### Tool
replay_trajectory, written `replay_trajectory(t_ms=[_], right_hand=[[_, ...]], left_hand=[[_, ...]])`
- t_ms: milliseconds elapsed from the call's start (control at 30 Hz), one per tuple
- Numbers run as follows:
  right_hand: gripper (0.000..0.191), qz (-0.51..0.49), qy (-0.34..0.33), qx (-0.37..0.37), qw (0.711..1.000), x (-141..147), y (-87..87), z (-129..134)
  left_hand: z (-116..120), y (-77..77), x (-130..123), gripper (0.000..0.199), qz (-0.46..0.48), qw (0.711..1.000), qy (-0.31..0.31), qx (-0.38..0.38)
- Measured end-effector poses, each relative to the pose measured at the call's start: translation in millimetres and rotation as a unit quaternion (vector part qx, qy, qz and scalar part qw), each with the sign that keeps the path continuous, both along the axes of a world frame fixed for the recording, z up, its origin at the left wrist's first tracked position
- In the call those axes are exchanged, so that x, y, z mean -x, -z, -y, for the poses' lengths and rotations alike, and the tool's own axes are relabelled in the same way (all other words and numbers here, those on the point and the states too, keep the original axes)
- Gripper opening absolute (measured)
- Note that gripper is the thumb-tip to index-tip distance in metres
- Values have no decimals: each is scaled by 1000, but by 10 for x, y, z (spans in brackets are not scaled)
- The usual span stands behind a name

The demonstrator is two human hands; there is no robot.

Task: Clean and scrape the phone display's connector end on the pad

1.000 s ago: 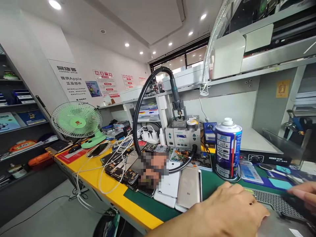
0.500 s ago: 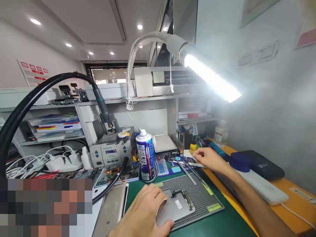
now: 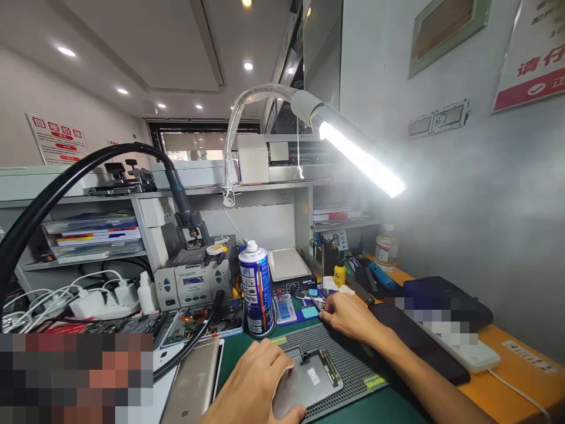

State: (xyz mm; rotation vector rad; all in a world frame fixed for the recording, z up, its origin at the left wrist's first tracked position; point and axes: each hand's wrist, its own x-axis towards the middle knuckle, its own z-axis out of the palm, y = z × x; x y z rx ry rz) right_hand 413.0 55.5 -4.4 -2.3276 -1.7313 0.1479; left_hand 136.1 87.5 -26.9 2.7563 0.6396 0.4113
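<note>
Left hand [image 3: 258, 377] clasped grey panel [image 3: 304, 388] on perforated mat [image 3: 353, 365]; right hand [image 3: 346, 318] apart, couldn't tell grip. Lit lamp [image 3: 359, 158] arched over green worktop [image 3: 384, 405].

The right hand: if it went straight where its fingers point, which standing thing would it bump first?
Probably the blue spray can: the right hand points roughly that way, though depth is hard to tell.

A pale wall [image 3: 26, 88] with a red-lettered notice [image 3: 59, 141] stands at left, a grey wall [image 3: 481, 235] at right. Downlights [image 3: 66, 51] dot the ceiling [image 3: 132, 26] near a dark-framed window [image 3: 194, 146]. A bent-neck tube lamp [image 3: 362, 159] (easily the brightest thing here) shines above grey shelving [image 3: 302, 218] and an orange-topped bench [image 3: 516, 380].
</note>
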Motion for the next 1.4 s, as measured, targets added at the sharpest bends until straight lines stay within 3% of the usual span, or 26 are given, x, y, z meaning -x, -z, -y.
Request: replay_trajectory(t_ms=[367, 600, 967, 1100, 1200, 1400], right_hand=[[24, -8, -24, -11, 1000, 31, 59, -37], [23, -27, -84, -19, 996, 189, 70, -14], [24, 22, -72, -41, 996, 355, -21, -136], [27, 50, -6, -41, 998, 155, -188, -106], [28, 57, 38, 7, 998, -112, -269, -20], [26, 39, 21, 102, 994, -355, -168, 78]], left_hand=[[7, 13, -6, 39, 6, 1000, -2, -13], [-9, 49, -13, 41, 14, 1000, -1, -20], [-35, 36, -7, 40, 5, 1000, 2, -27], [-42, 29, -12, 41, -1, 1000, 9, -28], [-41, 38, -4, 38, -3, 999, 12, -35], [-69, 63, 3, 37, -2, 999, 22, -47]])
